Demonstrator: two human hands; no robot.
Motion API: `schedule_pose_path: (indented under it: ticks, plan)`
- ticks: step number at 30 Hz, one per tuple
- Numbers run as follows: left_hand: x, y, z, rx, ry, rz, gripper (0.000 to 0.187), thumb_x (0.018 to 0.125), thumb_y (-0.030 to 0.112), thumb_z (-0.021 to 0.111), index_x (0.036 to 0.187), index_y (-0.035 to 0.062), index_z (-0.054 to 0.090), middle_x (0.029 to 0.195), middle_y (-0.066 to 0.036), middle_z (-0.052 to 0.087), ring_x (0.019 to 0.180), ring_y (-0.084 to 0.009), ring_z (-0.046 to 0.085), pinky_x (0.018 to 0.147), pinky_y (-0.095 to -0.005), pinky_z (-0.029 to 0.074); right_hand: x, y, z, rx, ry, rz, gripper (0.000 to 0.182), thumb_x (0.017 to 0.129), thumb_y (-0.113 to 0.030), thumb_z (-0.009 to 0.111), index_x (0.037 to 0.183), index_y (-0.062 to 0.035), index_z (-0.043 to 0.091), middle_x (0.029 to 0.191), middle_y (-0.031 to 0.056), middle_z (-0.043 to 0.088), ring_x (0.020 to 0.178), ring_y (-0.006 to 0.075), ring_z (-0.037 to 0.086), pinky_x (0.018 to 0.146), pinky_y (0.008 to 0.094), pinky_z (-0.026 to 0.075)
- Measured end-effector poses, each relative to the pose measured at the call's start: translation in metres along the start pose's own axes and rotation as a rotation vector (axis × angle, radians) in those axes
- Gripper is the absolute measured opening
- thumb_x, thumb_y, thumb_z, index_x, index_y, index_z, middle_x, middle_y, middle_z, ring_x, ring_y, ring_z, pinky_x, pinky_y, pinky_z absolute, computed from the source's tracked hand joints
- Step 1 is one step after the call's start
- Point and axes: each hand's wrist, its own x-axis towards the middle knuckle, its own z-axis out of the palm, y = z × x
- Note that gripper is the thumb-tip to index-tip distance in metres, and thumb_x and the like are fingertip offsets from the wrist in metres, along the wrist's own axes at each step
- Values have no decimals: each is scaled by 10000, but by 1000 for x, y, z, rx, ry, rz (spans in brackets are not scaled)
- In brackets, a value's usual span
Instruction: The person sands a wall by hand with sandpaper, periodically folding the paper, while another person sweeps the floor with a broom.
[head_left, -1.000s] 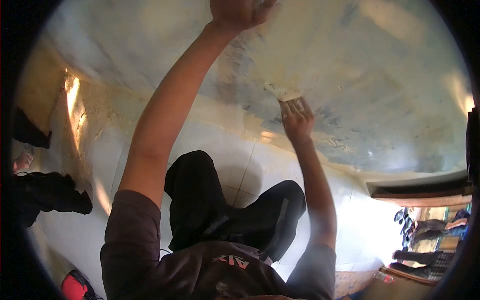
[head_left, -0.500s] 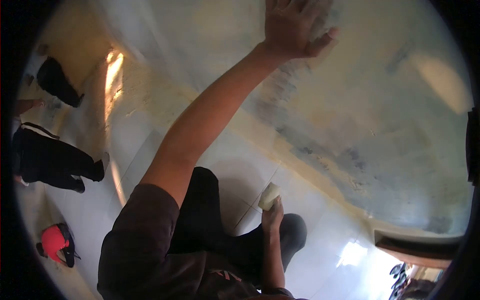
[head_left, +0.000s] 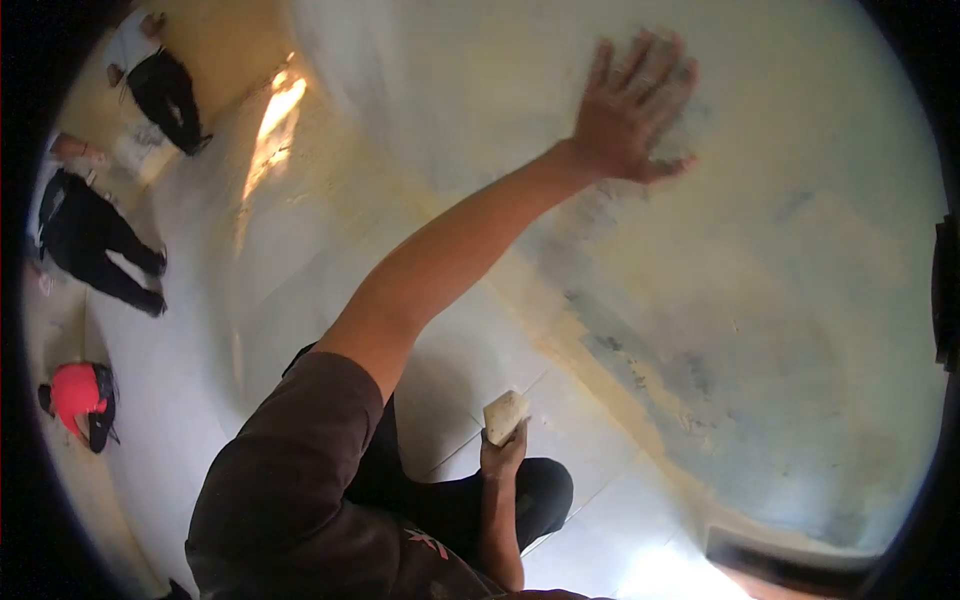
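My left hand (head_left: 635, 115) is stretched up over the patchy, stained wall (head_left: 800, 260), its fingers spread and its back toward me. Nothing shows in it; whether the palm presses on the surface cannot be told. Low in the middle, my right hand (head_left: 503, 452) grips a pale, angular block (head_left: 505, 415) by its lower part, with the fingers wrapped round it. The block is above the floor and close to my bent knee (head_left: 545, 495).
Three people are at the left: one in a white top (head_left: 165, 85), one in dark trousers (head_left: 95, 240), and one bent down in a red top (head_left: 78, 392). A dark recess (head_left: 790, 565) lies low at the right. Floor tiles (head_left: 590, 460) meet the wall diagonally.
My left hand has moved lower and its fingers now show fully. My right hand and the block have shifted left and down. The view has turned, showing more of the people.
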Motion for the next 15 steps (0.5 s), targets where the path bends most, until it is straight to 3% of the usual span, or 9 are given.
schedule_pose_path:
  ticks: [1,2,5,6,8,11,13,14,15]
  plan:
    - [0,-2,-1,-13,-11,0,812,771,687,461,1372,140,453,1492,-159,296,1380,-373,250,1057,-642,137,-7,2,4,17,-38,20,448,969,-464,398,1229,-116,507,1049,-8,593,888,142,570,738,315,459]
    - [1,1,-4,-29,-28,-6,827,767,697,460,1382,145,439,1495,-159,291,1381,-370,249,1056,-644,134,-18,0,15,37,18,36,388,954,-388,477,1219,-106,508,1034,-2,583,888,141,556,750,312,457]
    - [2,2,-11,-114,-62,-4,790,780,662,477,1366,132,448,1492,-156,296,1375,-365,262,1057,-650,134,-11,13,0,-271,-163,-212,414,904,-317,581,1237,-85,494,1068,20,576,954,156,554,788,309,465]
    - [-2,-2,-16,-156,-64,-2,765,789,640,486,1352,123,460,1489,-154,301,1371,-364,269,1058,-652,136,-8,9,15,-231,-31,-228,448,864,-245,640,1243,-66,481,1076,37,571,1004,174,556,815,301,480]
    - [-18,-10,-39,-286,-111,-18,640,810,531,528,1286,102,510,1462,-150,346,1335,-357,329,1064,-630,169,16,-18,21,-356,71,-473,404,885,-212,618,1233,-44,498,1071,44,582,960,166,574,804,299,485]
    - [-69,-22,-89,-516,-215,-99,383,825,302,584,1146,94,595,1372,-140,467,1234,-328,457,1062,-560,255,36,-115,87,-649,219,-1224,360,914,-253,605,1170,-3,562,1019,80,613,835,155,586,648,257,492]
    - [-130,-35,-126,-613,-333,-185,275,799,165,621,1060,79,628,1231,-112,584,1122,-296,540,998,-478,354,7,-174,182,-866,788,-1655,436,886,-309,641,1138,41,570,1080,177,613,937,268,614,755,379,532]
    - [-155,-43,-146,-663,-390,-307,233,769,98,638,1000,70,646,1161,-100,621,1054,-278,571,942,-431,405,-3,-196,222,-772,774,-1843,494,862,-347,664,1133,54,567,1087,205,610,938,299,622,749,378,540]
    - [-180,-56,-161,-668,-463,-382,212,760,81,644,972,67,651,1132,-100,635,1025,-271,582,910,-411,427,4,-231,234,-999,956,-2066,493,855,-336,669,1170,28,561,1138,205,592,920,293,631,744,375,544]
